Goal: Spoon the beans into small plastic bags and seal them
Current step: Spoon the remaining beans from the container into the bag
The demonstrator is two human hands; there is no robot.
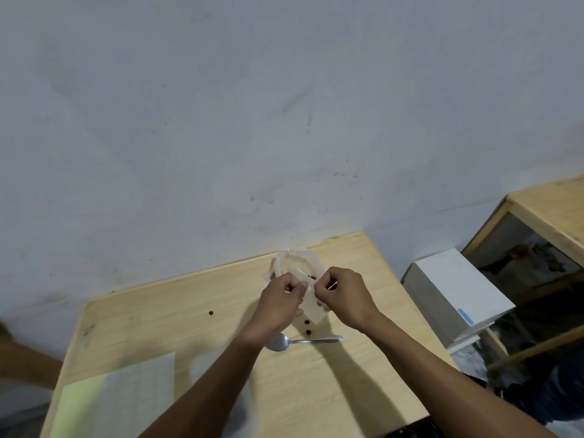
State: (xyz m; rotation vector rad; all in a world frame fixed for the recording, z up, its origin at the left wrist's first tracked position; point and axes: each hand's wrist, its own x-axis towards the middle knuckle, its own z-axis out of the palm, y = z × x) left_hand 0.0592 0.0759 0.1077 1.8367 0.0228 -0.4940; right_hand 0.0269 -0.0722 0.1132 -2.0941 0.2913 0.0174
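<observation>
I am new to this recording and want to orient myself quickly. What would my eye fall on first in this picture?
First, the two hands meeting above the middle of the light wooden table: the left hand and the right hand both pinch the top of a small clear plastic bag. Just below them lie a shiny metal spoon and some loose dark beans on the wood.

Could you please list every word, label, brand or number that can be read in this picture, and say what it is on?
No text can be read anywhere in this view.
White box: a small blue label near its front edge, too small to read.
Sheet with a grid at the near left of the table: faint lines only, no legible writing.
Small plastic bag, spoon: no print visible.
</observation>
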